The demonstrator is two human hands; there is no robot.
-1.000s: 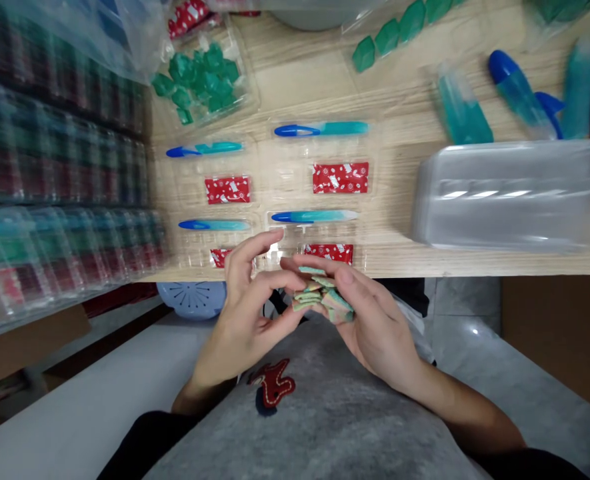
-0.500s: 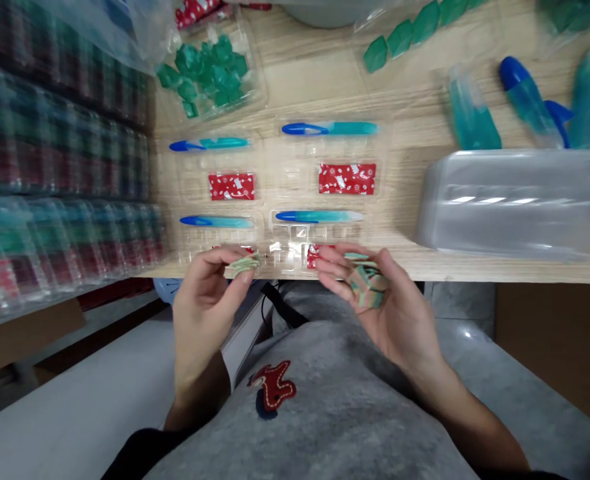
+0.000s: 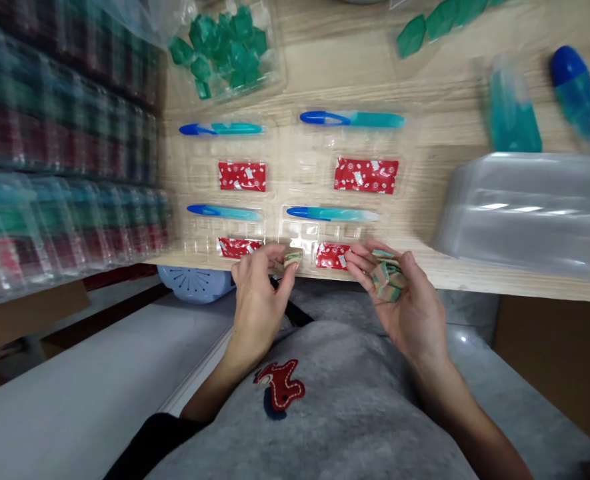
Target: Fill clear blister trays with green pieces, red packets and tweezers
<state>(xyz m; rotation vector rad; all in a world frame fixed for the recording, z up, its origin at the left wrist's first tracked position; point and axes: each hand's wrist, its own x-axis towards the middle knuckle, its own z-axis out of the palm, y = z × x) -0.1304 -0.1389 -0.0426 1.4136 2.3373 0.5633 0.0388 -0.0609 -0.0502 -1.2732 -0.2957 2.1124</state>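
Observation:
Between thumb and fingers, my left hand (image 3: 257,293) pinches small pale green flat pieces (image 3: 293,258) above the near edge of a clear plastic tray (image 3: 307,233). In the cupped palm of my right hand (image 3: 415,320) lie several striped green and tan pieces (image 3: 389,281), its fingers curled around them. Between the hands sits a red patterned packet (image 3: 331,256) in that tray, below a blue and turquoise pen-shaped item (image 3: 332,213). To the left, a second tray holds another red packet (image 3: 239,247), partly behind my left fingers.
Two more trays with pen-shaped items and red packets (image 3: 366,175) lie farther back. Green crystal-like lumps (image 3: 225,50) fill a tray behind them. Filled clear packs (image 3: 65,220) are stacked left; nested clear plastic (image 3: 529,203) stands right, near turquoise pieces (image 3: 515,110).
My left hand has moved right with its pale pieces, from the left tray to the middle one. My right hand keeps its striped pieces. The whole view has shifted slightly.

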